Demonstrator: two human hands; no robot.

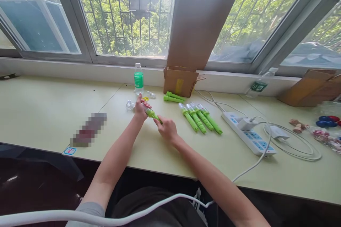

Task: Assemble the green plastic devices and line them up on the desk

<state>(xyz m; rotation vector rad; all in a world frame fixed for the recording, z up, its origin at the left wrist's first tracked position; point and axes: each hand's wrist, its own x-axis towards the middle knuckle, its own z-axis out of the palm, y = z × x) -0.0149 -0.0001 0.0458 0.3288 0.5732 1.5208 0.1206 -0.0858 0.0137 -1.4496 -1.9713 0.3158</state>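
Observation:
A green stick with a clear top (150, 112) is held between my two hands, just above the table. My left hand (140, 109) is closed around its clear end, thumb pointing up. At the lower green end, my right hand (167, 129) has its fingers wrapped round the handle. Several similar green sticks with clear caps (197, 117) lie side by side to the right. Behind them are green handle pieces (173, 97) without clear tops. Small clear plastic parts (129, 105) and a little yellow piece (145, 99) lie near my left hand.
A water bottle (139, 79) and an open cardboard box (179, 82) stand at the back. On the right are a power strip (249, 134) with cables, a tilted bottle (259, 86) and another carton (306, 90). A blurred-out object (89, 129) lies left. A white cable crosses the front.

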